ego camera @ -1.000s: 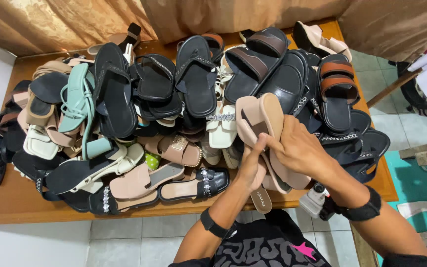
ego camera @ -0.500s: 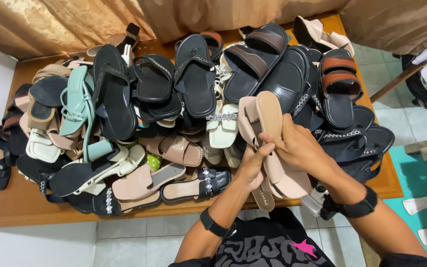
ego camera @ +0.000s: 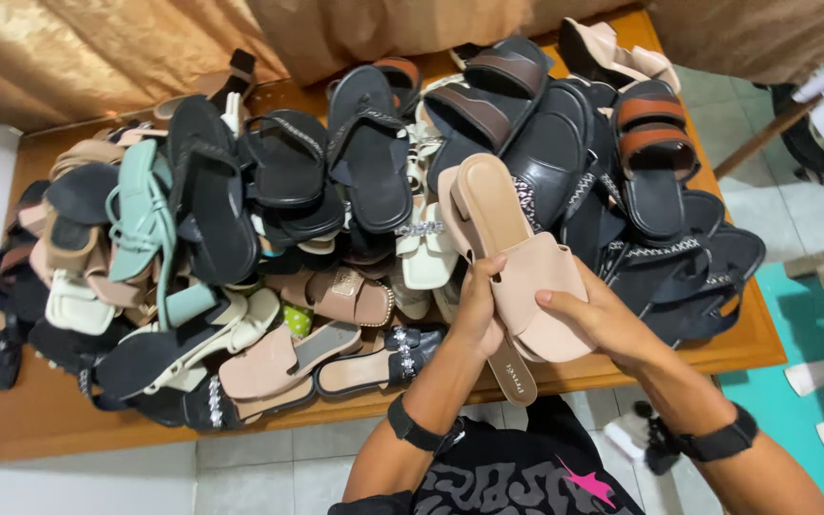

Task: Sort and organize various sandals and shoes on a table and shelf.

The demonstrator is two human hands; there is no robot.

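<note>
I hold a pair of beige slide sandals (ego camera: 517,257) stacked together over the front edge of the wooden table (ego camera: 59,429). My left hand (ego camera: 479,310) grips their left side, thumb up on the strap. Under the right side is my right hand (ego camera: 603,319), its thumb lying across the wide strap. Both wrists wear black bands. The lower sandal's sole pokes out below my hands.
A big heap of sandals covers the table: black ones (ego camera: 374,143) in the middle and right, a mint green pair (ego camera: 140,215) at left, beige and white ones in front. Curtains hang behind. Tiled floor and a teal mat (ego camera: 813,334) lie to the right.
The beige sandals have turned from soles-up to strap-side up and come closer to me. My right hand has shifted from on top of them to underneath their right side.
</note>
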